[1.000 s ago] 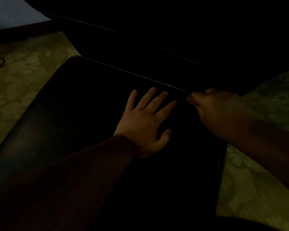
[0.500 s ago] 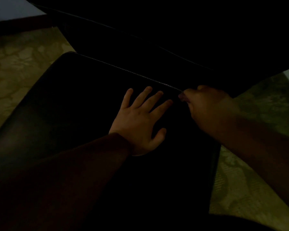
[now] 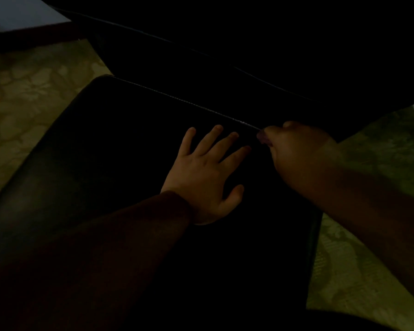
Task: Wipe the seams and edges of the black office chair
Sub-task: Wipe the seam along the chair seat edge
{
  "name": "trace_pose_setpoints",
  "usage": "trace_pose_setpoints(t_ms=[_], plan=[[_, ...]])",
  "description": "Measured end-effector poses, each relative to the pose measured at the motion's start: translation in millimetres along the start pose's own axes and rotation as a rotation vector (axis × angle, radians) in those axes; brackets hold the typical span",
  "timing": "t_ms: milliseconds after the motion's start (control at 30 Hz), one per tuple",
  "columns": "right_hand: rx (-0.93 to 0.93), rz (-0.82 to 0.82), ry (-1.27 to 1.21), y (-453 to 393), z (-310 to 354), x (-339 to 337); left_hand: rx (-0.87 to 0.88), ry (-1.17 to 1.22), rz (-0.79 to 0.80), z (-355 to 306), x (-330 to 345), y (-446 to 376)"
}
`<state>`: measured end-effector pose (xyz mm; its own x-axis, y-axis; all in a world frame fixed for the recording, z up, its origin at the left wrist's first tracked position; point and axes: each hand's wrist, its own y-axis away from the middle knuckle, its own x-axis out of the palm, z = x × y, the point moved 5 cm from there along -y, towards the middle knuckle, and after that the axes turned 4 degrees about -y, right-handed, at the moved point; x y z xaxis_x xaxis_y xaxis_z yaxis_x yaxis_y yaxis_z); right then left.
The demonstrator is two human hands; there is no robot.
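- Two hands on the black chair seat point(image 3: 105, 163).
- Left hand point(image 3: 206, 173) lies flat, fingers spread.
- Right hand point(image 3: 294, 149) curled at the seam point(image 3: 177, 100); what its grip holds, I cannot tell.

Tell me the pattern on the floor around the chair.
The floor shows a pale olive-beige floral pattern, dim in the head view, seen either side of the black chair seat.

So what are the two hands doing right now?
Left hand: open, flat on the chair seat.
Right hand: fingers curled at the seam; what it holds cannot be told.
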<state>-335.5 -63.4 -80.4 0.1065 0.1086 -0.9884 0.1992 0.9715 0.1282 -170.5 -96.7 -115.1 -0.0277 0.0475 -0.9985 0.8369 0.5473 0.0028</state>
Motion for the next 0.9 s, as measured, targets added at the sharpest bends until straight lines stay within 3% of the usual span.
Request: trace_pose_setpoints(t_ms=[267,500,700,900], plan=[[-0.025,0.040,0.127,-4,7,-2,0.013,-0.001,-0.010,-1,-2,1],[-0.058,0.070,0.026,3,2,1,0.012,0.002,-0.010,-3,-2,1],[0.009,0.058,0.089,-11,16,-4,0.000,0.006,-0.005,0,-2,2],[-0.040,0.125,0.104,0,16,-5,0.010,0.000,0.001,-1,-1,1]])
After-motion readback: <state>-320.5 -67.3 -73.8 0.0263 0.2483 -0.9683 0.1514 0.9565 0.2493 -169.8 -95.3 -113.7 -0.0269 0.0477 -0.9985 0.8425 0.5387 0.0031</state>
